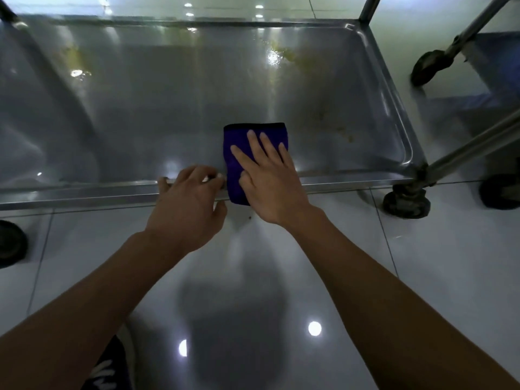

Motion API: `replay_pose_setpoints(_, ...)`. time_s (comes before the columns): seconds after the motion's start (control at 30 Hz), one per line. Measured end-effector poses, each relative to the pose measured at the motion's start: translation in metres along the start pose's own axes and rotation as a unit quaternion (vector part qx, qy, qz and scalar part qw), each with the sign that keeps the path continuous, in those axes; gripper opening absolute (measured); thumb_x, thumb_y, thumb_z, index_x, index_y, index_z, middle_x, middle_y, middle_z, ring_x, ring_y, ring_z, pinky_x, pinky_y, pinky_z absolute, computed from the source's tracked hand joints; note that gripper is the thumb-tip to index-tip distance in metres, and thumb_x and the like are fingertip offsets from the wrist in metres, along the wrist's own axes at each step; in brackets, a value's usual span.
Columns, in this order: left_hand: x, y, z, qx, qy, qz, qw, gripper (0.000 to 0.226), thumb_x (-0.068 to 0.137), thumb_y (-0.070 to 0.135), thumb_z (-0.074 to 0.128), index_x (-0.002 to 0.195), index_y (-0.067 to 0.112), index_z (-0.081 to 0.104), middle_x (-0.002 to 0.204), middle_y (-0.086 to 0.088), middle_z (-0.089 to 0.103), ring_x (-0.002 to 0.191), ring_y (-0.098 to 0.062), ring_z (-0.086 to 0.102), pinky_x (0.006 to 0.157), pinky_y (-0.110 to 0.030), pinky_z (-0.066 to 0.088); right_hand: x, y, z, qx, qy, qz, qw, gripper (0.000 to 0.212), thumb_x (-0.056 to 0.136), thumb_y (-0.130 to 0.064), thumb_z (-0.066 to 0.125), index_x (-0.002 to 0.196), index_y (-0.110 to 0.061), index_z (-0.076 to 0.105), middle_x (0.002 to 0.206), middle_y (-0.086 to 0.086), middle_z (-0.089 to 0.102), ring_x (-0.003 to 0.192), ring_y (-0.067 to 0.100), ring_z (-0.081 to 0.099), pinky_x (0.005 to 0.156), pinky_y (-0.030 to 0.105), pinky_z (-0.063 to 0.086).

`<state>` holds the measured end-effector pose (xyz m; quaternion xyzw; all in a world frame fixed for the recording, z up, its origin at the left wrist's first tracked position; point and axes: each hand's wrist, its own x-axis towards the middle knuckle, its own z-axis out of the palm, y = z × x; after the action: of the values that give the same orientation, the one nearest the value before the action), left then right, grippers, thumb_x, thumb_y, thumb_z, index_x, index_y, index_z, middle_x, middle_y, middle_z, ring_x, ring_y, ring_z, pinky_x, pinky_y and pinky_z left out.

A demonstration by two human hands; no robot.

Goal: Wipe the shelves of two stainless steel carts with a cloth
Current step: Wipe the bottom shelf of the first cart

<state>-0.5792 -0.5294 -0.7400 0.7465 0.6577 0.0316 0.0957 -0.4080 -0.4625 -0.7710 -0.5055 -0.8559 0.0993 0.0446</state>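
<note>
The person is bent low over the bottom shelf (174,114) of a steel cart, a shallow tray with a raised rim that sits just above the glossy tiled floor (281,277). A folded purple cloth (239,153) lies at the near edge of that shelf, draped over the front rim so its lower end hangs past the lip. The right hand (270,178) lies flat on the cloth, fingers straight and spread, pressing it down onto the metal. The left hand (188,204) sits just beside the cloth, its fingers curled over the front rim (84,192) and gripping it.

Yellowish smears (298,59) mark the far side of the shelf, and smaller specks (346,133) show near the right side, well apart from the cloth. A dark caster wheel (406,202) stands under the cart's near right corner, another (11,243) at the left edge. To the right, the slanted legs and wheel (427,68) of a second cart are visible. Ceiling lights glare off the floor and the steel.
</note>
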Motion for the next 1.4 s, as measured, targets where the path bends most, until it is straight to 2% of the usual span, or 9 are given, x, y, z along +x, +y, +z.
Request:
replay_pose_setpoints(0.13,0.009,0.012,-0.006,0.063,-0.002,-0.016,0.998,0.036,0.091,0.035,0.057,0.121,0.016,0.065,0.137,-0.003,0.054,0.117,-0.03,0.055,0.102,-0.061,0.037,-0.003,0.017,-0.003,0.006,0.003,0.046,0.999,0.057,0.104,-0.031,0.024,0.16,-0.025,0.015,0.168,0.009,-0.001,0.154,0.027,-0.003,0.124,0.048,-0.001)
replay_pose_setpoints(0.27,0.018,0.054,-0.001,0.026,-0.009,0.015,1.0,0.043,0.091,0.035,0.052,0.13,0.017,0.057,0.139,-0.003,0.049,0.127,-0.026,0.042,0.103,-0.054,0.04,-0.012,0.042,-0.008,0.004,0.0,0.064,0.998,0.058,0.103,-0.029,0.024,0.16,-0.028,0.011,0.168,0.006,-0.005,0.154,0.025,-0.006,0.124,0.046,-0.003)
replay_pose_setpoints(0.5,0.019,0.06,0.007,0.025,-0.028,0.022,0.999,0.047,0.09,0.04,0.055,0.132,0.02,0.054,0.141,0.0,0.046,0.127,-0.027,0.041,0.102,-0.053,0.043,-0.034,0.12,-0.028,0.008,-0.008,0.1,0.995,0.057,0.106,-0.024,0.029,0.16,-0.03,0.011,0.168,0.004,-0.006,0.154,0.023,-0.006,0.124,0.044,-0.004)
replay_pose_setpoints(0.73,0.019,0.062,0.004,0.022,-0.045,0.025,0.998,0.048,0.085,0.035,0.064,0.129,0.015,0.061,0.134,-0.003,0.054,0.12,-0.034,0.048,0.092,-0.053,0.049,-0.059,0.214,-0.048,-0.072,-0.024,0.229,0.97,0.061,0.101,-0.031,0.021,0.16,-0.026,0.006,0.168,0.01,-0.006,0.154,0.028,-0.005,0.122,0.047,-0.002)
replay_pose_setpoints(0.9,0.021,0.052,-0.001,-0.002,-0.024,0.051,0.998,0.045,0.083,0.046,0.064,0.124,0.026,0.066,0.124,0.008,0.062,0.111,-0.027,0.058,0.075,-0.048,0.057,-0.06,0.209,-0.043,-0.053,-0.014,0.234,0.971,0.071,0.09,-0.039,0.009,0.16,-0.03,0.008,0.168,0.007,-0.004,0.154,0.026,-0.005,0.122,0.046,-0.005)
replay_pose_setpoints(1.0,0.032,0.024,-0.013,-0.068,-0.02,0.064,0.995,0.048,0.083,0.058,0.042,0.114,0.035,0.07,0.125,0.005,0.065,0.112,-0.03,0.062,0.086,-0.05,0.056,-0.061,0.21,-0.042,-0.058,-0.017,0.236,0.97,0.07,0.09,-0.039,0.009,0.16,-0.03,0.007,0.168,0.007,-0.005,0.154,0.026,-0.005,0.122,0.046,-0.005)
replay_pose_setpoints(1.07,0.037,-0.004,-0.018,-0.054,0.002,0.015,0.998,0.043,0.087,0.055,0.043,0.117,0.04,0.071,0.132,-0.003,0.062,0.12,-0.038,0.057,0.094,-0.057,0.05,-0.059,0.208,-0.04,-0.061,-0.014,0.24,0.969,0.067,0.093,-0.038,0.011,0.16,-0.03,0.007,0.168,0.006,-0.006,0.154,0.026,-0.006,0.122,0.047,-0.004)
replay_pose_setpoints(1.13,0.036,-0.025,-0.015,-0.037,-0.021,-0.025,0.999,0.041,0.093,0.05,0.041,0.124,0.043,0.068,0.142,-0.007,0.053,0.126,-0.043,0.05,0.1,-0.061,0.044,-0.055,0.201,-0.038,-0.063,-0.01,0.243,0.968,0.059,0.102,-0.034,0.018,0.16,-0.029,0.008,0.168,0.007,-0.006,0.154,0.026,-0.006,0.122,0.048,-0.003)
replay_pose_setpoints(1.4,0.027,-0.038,-0.005,-0.054,-0.012,-0.023,0.998,0.054,0.088,0.057,0.039,0.133,0.039,0.063,0.149,-0.004,0.049,0.138,-0.038,0.042,0.107,-0.057,0.041,0.032,0.087,-0.014,-0.02,0.0,0.148,0.989,0.059,0.103,-0.034,0.026,0.16,-0.03,0.01,0.168,0.007,-0.007,0.154,0.028,-0.006,0.122,0.051,-0.004)
